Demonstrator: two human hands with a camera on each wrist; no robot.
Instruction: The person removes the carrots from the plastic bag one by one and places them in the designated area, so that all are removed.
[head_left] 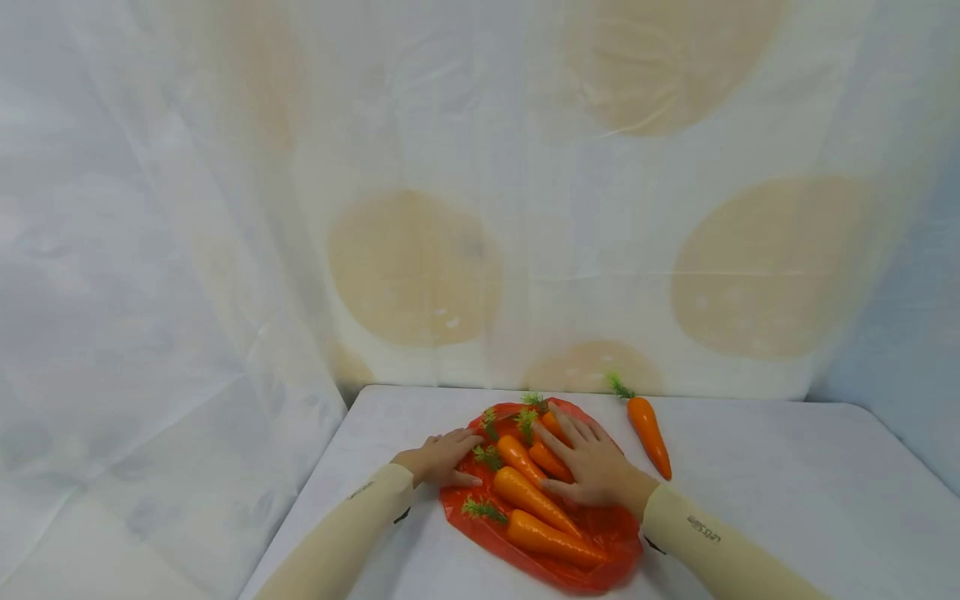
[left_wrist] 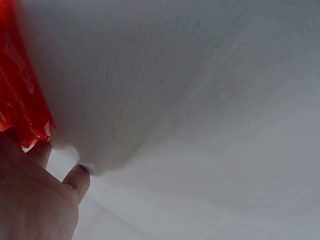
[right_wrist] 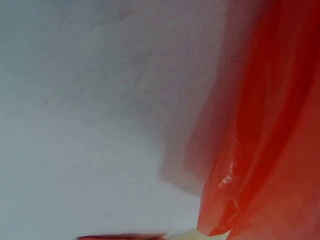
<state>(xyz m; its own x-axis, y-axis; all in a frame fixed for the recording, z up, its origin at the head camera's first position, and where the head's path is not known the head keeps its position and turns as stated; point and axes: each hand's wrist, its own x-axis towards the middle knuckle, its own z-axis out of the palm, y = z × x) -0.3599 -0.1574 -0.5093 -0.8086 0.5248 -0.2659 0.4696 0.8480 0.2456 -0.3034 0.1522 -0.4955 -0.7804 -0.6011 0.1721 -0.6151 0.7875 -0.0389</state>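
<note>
- Left hand (head_left: 447, 458), grip unclenched, touches the red bag (head_left: 474, 525).
- Right hand (head_left: 596, 471), grip spread, lies over carrots (head_left: 528, 498).
- Head view alone shows these and a loose carrot (head_left: 648, 433).

Several orange carrots (head_left: 534, 500) — green-topped — lie on red plastic (head_left: 497, 543).

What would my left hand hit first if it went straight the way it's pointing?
Most likely the green carrot tops just beyond the left hand, on the red plastic; depth is unclear, so it might pass above them.
</note>
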